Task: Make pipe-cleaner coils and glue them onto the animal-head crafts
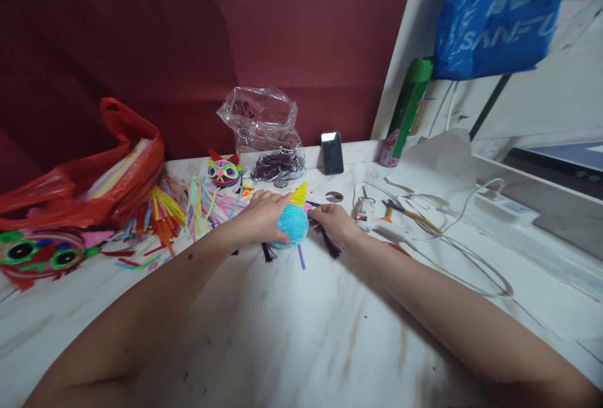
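Note:
My left hand (260,216) is closed around the left side of a round blue craft figure (294,225), which looks wound from fuzzy pipe cleaner. A yellow cone (299,194) stands on top of it, and a small pink piece (308,207) shows at its right. At that pink piece, the fingers of my right hand (335,223) are pinched together; what they grip is hidden. A dark tassel (331,247) hangs or lies just under my right hand. Another dark tassel (269,253) and a purple strip (302,257) are on the table below the figure.
To the left are a red plastic bag (136,144), bundles of coloured pipe cleaners (202,207) and two finished-looking face figures, one small (224,170), one large (44,256). Behind stand a clear bag (268,125) and a phone (332,153). A glue gun (389,229), cables and a green spray can (407,113) are right.

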Motion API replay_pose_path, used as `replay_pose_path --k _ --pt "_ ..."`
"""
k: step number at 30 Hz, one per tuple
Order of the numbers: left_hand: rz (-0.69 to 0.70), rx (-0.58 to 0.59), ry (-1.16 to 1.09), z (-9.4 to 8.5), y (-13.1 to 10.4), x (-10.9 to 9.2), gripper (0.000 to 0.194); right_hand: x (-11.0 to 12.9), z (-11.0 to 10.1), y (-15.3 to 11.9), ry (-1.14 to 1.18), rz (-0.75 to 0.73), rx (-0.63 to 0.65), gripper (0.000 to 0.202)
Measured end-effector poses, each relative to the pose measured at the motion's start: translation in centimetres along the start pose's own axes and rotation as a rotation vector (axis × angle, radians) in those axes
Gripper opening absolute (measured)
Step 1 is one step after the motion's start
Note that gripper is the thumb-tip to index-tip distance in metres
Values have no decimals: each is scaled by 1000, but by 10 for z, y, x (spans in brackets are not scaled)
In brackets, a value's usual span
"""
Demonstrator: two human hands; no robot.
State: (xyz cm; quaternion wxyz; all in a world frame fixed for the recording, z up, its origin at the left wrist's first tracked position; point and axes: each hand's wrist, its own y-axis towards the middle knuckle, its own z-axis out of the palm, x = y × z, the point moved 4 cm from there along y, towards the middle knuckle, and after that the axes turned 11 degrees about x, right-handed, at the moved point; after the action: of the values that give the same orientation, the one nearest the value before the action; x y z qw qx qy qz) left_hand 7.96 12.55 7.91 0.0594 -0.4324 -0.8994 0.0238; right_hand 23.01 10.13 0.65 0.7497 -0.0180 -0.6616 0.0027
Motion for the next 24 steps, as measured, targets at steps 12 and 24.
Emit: replay_pose_path --k 12,24 --pt "-9 -3 2 -2 -2 -5 92 3 2 -4 19 14 29 20" --pt "2 -2 -43 1 -2 3 94 1 -3 -5 85 67 21 11"
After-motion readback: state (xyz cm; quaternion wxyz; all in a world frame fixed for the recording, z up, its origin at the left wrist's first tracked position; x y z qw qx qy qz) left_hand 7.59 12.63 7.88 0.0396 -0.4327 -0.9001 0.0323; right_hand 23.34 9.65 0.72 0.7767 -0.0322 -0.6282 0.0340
